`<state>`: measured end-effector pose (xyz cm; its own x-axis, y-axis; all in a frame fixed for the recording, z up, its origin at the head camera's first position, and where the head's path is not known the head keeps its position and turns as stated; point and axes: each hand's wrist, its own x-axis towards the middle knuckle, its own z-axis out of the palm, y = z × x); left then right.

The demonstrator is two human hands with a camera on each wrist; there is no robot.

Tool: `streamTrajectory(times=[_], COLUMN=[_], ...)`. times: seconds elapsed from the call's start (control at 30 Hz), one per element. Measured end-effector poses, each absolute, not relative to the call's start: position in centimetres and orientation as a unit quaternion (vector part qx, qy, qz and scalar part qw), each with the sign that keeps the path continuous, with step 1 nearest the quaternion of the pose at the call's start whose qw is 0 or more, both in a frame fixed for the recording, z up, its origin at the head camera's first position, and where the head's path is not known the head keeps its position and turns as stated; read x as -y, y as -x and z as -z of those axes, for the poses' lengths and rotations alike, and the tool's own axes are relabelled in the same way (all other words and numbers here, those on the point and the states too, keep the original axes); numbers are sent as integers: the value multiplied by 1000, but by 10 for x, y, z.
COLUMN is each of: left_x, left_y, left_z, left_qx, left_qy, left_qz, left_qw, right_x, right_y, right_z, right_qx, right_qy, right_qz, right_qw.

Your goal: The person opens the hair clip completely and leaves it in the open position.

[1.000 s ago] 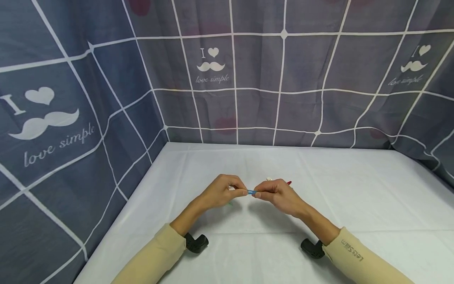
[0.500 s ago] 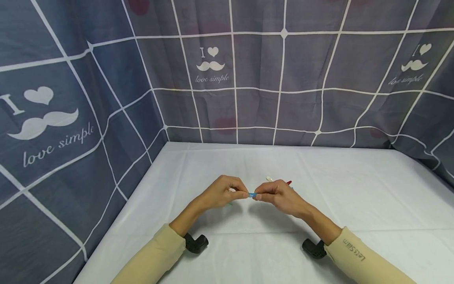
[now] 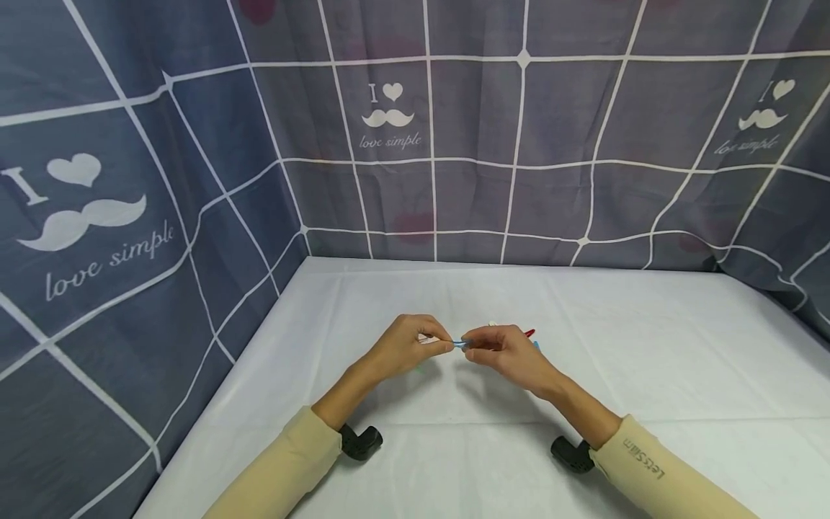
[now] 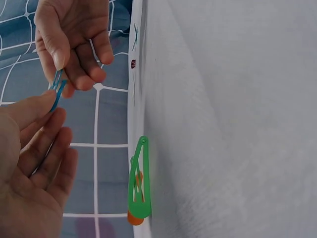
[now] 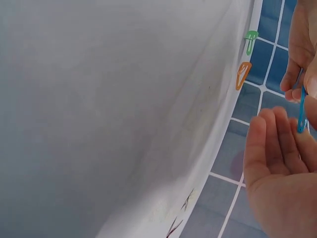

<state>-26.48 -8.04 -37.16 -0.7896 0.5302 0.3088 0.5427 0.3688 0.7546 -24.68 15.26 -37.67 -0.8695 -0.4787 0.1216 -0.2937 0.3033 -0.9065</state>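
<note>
Both hands meet over the white table, with a blue snap hair clip between them. My left hand pinches one end between thumb and forefinger. At the other end, the thumb and fingertips of my right hand grip it. In the left wrist view the blue clip shows its narrow side, its strips standing apart near the right thumb. The right wrist view shows the same clip nearly edge-on, partly hidden by fingers.
On the white tablecloth lie a green hair clip and an orange hair clip, near the left hand. Red and blue items show behind the right hand. A patterned curtain hangs behind the table.
Both hands have risen slightly with the blue hair clip. The clip turned its broad face up half a second ago and now looks narrower, tilted. The right fingers have shifted a little on its end.
</note>
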Motion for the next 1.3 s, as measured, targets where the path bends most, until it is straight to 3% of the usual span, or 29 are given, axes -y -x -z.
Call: streamTrajectory(times=[0.2,0.6,1.3], left_x=[80,79,78], left_y=[267,274,298], left_z=[372,375,384], left_qx=[844,860,900], left_qy=[305,302,263], left_qz=[440,411,344], left_qw=[21,1,-55], right_x=[-149,-144,-132], right_y=[247,253,280], right_z=[377,379,387], right_qx=[-805,-851,-915], right_qy=[222,197,202], right_qz=[547,486,349], right_qw=[59,22,24])
